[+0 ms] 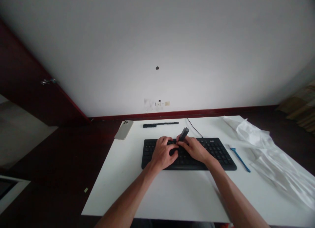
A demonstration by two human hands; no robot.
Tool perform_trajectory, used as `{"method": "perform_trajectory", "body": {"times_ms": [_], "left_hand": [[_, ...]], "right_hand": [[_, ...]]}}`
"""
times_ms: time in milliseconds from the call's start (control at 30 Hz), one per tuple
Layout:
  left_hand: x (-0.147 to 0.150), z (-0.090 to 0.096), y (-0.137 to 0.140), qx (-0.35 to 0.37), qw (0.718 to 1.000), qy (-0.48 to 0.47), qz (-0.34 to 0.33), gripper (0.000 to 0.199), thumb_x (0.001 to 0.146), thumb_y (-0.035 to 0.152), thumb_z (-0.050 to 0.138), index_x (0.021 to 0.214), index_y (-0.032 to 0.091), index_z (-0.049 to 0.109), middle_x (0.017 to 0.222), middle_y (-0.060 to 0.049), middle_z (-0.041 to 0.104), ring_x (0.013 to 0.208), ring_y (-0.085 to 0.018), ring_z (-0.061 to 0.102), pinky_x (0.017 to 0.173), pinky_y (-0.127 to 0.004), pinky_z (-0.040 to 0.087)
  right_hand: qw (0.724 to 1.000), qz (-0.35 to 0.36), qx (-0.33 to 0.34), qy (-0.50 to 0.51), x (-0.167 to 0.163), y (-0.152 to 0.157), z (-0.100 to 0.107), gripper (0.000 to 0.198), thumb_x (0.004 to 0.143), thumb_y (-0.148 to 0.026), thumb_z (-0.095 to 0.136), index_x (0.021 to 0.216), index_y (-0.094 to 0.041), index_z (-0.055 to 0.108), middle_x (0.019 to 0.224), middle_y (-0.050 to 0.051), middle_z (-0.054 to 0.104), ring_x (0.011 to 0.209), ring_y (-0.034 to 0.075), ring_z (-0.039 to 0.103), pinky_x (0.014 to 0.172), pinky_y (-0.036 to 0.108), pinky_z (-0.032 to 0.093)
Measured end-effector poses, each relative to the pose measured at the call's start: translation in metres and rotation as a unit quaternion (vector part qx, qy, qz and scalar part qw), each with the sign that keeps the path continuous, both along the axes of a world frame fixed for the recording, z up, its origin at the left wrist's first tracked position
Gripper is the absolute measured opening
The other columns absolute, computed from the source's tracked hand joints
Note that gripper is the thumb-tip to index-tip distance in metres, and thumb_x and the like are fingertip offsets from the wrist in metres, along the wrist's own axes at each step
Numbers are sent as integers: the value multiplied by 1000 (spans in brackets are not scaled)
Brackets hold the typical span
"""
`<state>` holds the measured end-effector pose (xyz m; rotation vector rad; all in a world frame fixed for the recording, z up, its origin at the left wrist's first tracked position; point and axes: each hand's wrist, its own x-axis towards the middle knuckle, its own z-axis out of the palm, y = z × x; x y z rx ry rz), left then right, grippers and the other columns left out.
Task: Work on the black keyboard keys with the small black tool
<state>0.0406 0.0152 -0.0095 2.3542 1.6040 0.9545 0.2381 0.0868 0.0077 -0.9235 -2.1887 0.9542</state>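
Your wired black keyboard (188,163), rounded at the corners with a pale mark toward two o'clock, lies mid-counter (118,188). Your right hand (194,149) closes round a dark grey tool (183,134) tilting toward one o'clock; your left hand (162,154) curls loosely over the keyboard, its grip unclear.
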Motion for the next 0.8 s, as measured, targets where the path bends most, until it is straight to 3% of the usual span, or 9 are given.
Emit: {"method": "perform_trajectory", "body": {"times_ms": [800], "left_hand": [[2,0,-1,12,1000,7,0,23,89,22,68,110,28,78,120,-6,61,120,-26,51,109,-46,43]], "right_hand": [[985,15,-115,125,7,14,-15,26,97,-44,60,104,-19,64,92,5,73,93,24,70,89,38,53]]}}
